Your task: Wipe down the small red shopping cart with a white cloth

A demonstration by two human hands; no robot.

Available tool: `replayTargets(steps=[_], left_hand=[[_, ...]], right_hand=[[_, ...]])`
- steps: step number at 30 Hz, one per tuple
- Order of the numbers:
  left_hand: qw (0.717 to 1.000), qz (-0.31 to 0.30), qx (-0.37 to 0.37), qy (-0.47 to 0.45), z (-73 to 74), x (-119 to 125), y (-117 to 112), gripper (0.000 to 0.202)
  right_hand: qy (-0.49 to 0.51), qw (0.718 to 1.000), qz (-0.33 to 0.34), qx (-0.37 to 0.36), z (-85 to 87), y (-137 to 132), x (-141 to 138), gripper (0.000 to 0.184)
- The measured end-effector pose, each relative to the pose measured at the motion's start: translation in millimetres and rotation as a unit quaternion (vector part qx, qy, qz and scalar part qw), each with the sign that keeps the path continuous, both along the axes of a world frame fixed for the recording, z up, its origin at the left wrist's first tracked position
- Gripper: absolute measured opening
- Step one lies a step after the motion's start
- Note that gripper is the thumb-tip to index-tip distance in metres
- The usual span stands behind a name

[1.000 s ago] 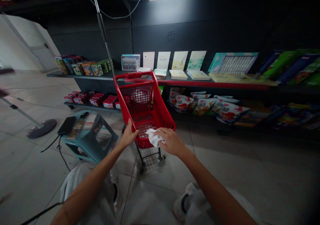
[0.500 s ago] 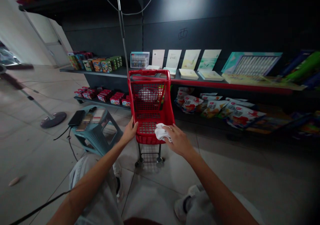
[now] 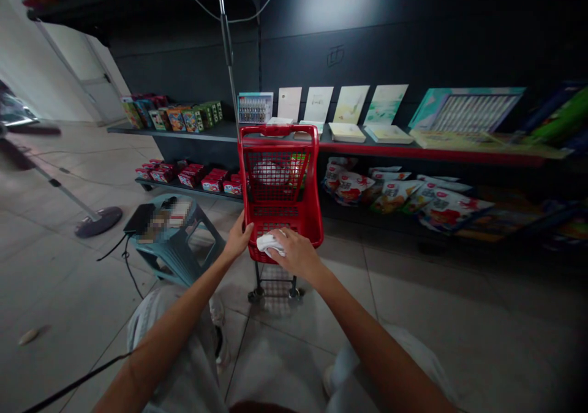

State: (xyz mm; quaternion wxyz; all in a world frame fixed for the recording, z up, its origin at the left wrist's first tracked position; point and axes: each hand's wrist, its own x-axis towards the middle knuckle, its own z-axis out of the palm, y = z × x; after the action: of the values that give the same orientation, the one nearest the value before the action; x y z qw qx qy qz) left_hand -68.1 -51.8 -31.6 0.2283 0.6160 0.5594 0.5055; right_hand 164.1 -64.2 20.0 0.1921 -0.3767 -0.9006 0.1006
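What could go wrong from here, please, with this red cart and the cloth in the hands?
The small red shopping cart stands on casters, and the left hand holds only its side, so it might roll if the right hand presses the white cloth hard against it. The black cable on the floor beside the teal stool could also catch a foot.
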Motion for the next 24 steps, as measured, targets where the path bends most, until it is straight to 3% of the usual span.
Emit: replayTargets(steps=[5, 10, 15, 19, 24], left_hand=[[1.000, 0.001, -0.015, 0.000, -0.2, -4, 0, 0.066], [0.999, -0.019, -0.025, -0.011, 5.5, -6, -3, 0.067], [0.999, -0.015, -0.034, -0.021, 7.9, -5, -6, 0.070], [0.999, 0.000, -0.032, -0.022, 7.4, -7, -5, 0.054], [0.996, 0.083, -0.040, 0.019, 4.8, -18, 5, 0.032]], right_hand=[[-0.013, 1.000, 0.009, -0.010, 3.5, 1, 5, 0.037], [-0.052, 0.998, -0.013, -0.031, 13.8, 1, 33, 0.031], [-0.051, 0.998, -0.038, -0.026, 13.0, 3, 56, 0.028], [-0.049, 0.998, -0.043, -0.012, 10.3, 0, 57, 0.026], [-0.076, 0.996, -0.042, -0.009, 14.4, -4, 52, 0.018]])
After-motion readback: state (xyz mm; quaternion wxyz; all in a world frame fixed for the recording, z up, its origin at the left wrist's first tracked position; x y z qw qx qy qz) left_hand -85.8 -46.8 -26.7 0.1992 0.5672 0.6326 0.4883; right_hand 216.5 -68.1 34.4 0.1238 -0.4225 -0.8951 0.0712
